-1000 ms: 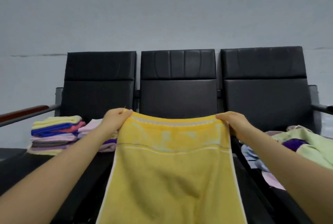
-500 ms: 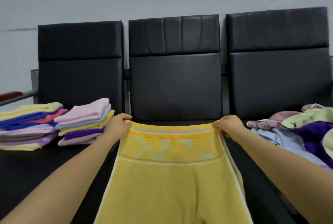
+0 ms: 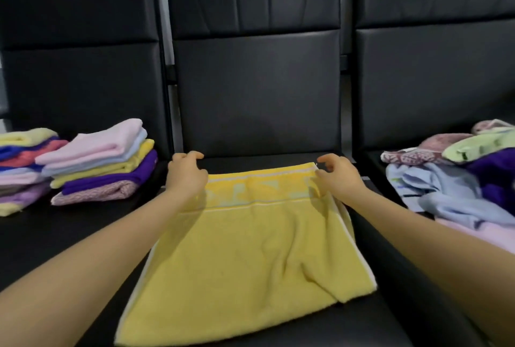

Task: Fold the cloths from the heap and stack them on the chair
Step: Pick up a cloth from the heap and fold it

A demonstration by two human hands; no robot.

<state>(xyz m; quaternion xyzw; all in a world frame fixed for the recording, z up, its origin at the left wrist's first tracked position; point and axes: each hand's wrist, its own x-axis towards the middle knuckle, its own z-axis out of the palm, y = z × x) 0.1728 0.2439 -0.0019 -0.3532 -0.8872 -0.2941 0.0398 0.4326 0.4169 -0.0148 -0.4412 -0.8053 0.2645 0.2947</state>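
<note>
A yellow towel [image 3: 245,257] is laid flat on the seat of the middle chair [image 3: 256,95], folded double, with its far edge toward 12 o'clock. The left hand [image 3: 185,175] is placed at the far left corner of the towel, at about 10 o'clock from the towel's middle. Its fingers are curled loosely, and no cloth is seen pinched between them. The right hand [image 3: 338,176] is placed at the far right corner, at about 2 o'clock. Its fingers are bent and held a little apart just above the corner, and nothing is gripped.

Two stacks of folded cloths [image 3: 97,162] are kept on the left chair [image 3: 80,67], at 9 o'clock from the towel. A messy heap of cloths [image 3: 451,185] is seen on the right chair [image 3: 434,67], at 3 o'clock, with blue, purple, green and pink pieces mixed together.
</note>
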